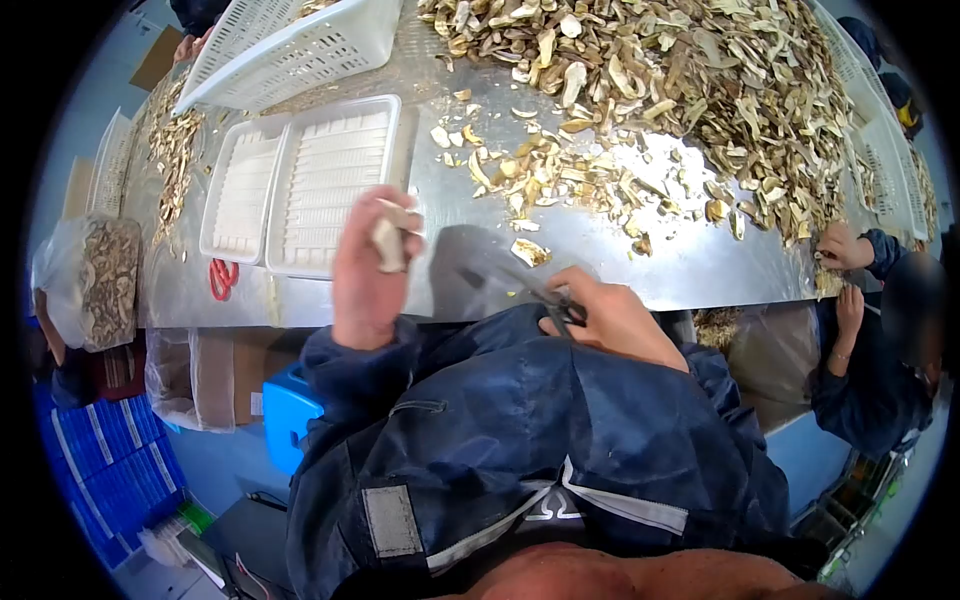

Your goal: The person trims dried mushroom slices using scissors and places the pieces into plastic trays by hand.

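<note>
Mushroom slices (690,80) heap over the counter's (690,275) far right; 2 trays (330,190) lie side by side left of them, a basket (310,68) behind, scissor handles (217,279) in front, toward the near edge's left end.

- Pretty bright on my feed, light seems to hit the steel table (720,280) from above
- Nasty glare right of centre, washing out some pale slices (622,190)
- Dark shadow just right of the left hand (372,265), which looks kinda blurry to me
- Scissors (549,297) blades soft too
- Head (915,305) at far right smudged
- Heavy fisheye: edges bend, corners black
</note>
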The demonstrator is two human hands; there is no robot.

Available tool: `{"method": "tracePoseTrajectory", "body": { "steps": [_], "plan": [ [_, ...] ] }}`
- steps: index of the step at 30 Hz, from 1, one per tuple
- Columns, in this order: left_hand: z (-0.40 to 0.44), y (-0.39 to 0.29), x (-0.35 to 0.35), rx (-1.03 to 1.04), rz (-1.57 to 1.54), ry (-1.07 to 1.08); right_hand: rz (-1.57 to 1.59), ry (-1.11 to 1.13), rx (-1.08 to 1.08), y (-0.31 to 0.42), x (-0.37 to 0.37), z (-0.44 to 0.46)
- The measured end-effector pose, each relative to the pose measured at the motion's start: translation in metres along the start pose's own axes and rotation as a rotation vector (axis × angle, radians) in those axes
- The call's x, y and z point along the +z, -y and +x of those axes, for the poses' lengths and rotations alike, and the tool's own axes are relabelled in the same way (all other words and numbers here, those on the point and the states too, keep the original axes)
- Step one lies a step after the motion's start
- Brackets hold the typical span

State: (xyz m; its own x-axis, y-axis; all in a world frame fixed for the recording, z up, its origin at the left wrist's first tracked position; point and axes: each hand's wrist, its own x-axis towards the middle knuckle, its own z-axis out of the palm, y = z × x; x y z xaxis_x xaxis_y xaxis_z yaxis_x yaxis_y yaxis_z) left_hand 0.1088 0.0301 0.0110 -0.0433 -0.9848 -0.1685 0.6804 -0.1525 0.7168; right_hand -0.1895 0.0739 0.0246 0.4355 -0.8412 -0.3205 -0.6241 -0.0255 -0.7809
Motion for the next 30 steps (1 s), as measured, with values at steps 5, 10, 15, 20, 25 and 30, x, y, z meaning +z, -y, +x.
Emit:
{"method": "tracePoseTrajectory", "body": {
  "steps": [5, 10, 15, 20, 25, 30],
  "plan": [
    [0.030, -0.065, -0.015, 0.405, 0.624, -0.202, -0.172, -0.033, -0.005, 0.000, 0.006, 0.010],
    [0.007, -0.054, -0.010, 0.629, 0.899, -0.326, -0.037, -0.216, 0.147, 0.001, -0.007, 0.010],
    [-0.022, 0.054, 0.023, -0.133, 0.450, 0.235, 0.139, -0.225, -0.060, 0.029, 0.003, 0.026],
    [-0.015, 0.068, 0.025, -0.069, 0.316, 0.129, -0.269, -0.017, -0.344, 0.047, 0.024, 0.059],
    [-0.034, 0.052, 0.009, 0.113, 0.494, 0.037, -0.404, 0.068, -0.426, 0.079, -0.029, 0.097],
    [-0.034, 0.057, -0.002, 0.091, 0.416, 0.002, -0.483, -0.452, -0.537, 0.041, -0.010, 0.257]
  ]
}}
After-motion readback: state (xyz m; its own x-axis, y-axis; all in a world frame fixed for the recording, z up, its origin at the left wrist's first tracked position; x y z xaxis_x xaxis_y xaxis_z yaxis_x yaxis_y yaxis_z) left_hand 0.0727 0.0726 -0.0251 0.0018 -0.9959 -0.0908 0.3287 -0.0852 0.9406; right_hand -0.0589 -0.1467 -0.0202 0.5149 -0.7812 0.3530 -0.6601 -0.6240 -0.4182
